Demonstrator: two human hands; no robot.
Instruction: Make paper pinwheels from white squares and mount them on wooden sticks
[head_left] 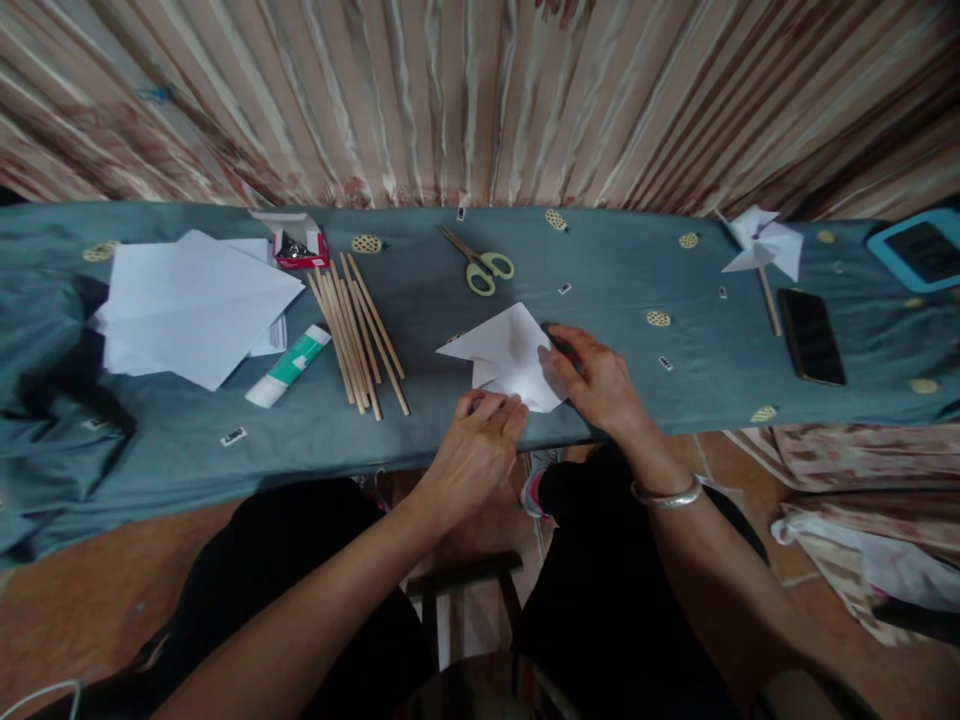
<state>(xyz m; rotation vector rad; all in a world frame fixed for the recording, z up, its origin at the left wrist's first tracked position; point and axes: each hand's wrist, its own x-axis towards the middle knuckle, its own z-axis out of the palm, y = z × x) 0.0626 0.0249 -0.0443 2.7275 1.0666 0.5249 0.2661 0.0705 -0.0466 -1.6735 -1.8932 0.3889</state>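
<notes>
A white sheet of paper (514, 345), cut and partly folded into pointed flaps like a pinwheel, lies near the table's front edge. My left hand (484, 435) grips its lower edge, fingers bent and pressed together on a fold. At the paper's right corner, my right hand (596, 380) holds the edge between thumb and curled fingers. Its fingertips are partly hidden. Just beyond the paper lie scissors (484, 272) with pale green handles, their blades pointing away to the left. A finished white pinwheel (761, 243) on a wooden stick rests at the far right.
Left of the paper lie several wooden sticks (360, 335), a green and white glue stick (289, 367), a red box (300, 248) of small metal pieces and a stack of white paper (191, 310). A black phone (811, 337) and a blue-framed device (922, 250) are at right.
</notes>
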